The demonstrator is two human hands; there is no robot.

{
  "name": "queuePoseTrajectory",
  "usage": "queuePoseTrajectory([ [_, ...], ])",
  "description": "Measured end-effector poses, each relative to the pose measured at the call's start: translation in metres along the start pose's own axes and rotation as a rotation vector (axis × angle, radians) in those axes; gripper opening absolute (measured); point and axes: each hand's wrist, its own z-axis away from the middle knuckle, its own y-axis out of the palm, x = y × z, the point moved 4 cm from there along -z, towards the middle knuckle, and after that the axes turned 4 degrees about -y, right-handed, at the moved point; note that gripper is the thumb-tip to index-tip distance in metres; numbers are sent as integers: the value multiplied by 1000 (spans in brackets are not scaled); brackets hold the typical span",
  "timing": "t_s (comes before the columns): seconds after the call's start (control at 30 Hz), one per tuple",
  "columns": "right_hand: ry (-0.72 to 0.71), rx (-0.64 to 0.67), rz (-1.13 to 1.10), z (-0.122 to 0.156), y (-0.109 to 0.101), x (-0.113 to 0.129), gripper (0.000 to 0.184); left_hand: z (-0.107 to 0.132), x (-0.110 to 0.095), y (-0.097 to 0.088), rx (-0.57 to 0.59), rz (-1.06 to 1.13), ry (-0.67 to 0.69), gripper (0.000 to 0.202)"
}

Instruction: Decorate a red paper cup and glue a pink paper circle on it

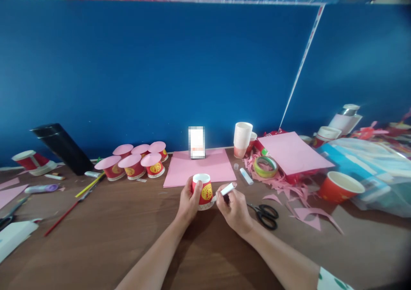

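My left hand [189, 202] is closed around a red paper cup [207, 191] with a yellow emblem, its wider end down. A zigzag line shows on the white band along the cup's lower edge. Pinched in my right hand [236, 210] is a white marker pen [228, 189], its tip end close to that band; whether it touches is hard to tell. Black-handled scissors [268, 216] lie beside my right hand, blades partly hidden. Behind the cup lies pink paper [180, 170], with a small bright blurred rectangle [197, 142] standing at its back.
Several red cups topped with pink discs [153, 159] stand left of the paper. A black bottle [62, 148] leans farther left. To the right are stacked white cups [242, 138], green tape [265, 166], pink scraps [306, 217] and an orange cup [340, 188]. A blue partition [192, 67] rises behind.
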Motion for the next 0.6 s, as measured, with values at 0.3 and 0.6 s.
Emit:
queuePoseTrajectory([
  [0.3,27,28,-22,2,3,-4,12,-1,3,0,-6,49,-34,41],
  [0.6,51,93,-38,1,6,-6,12,-2,0,-2,-19,24,17,40],
])
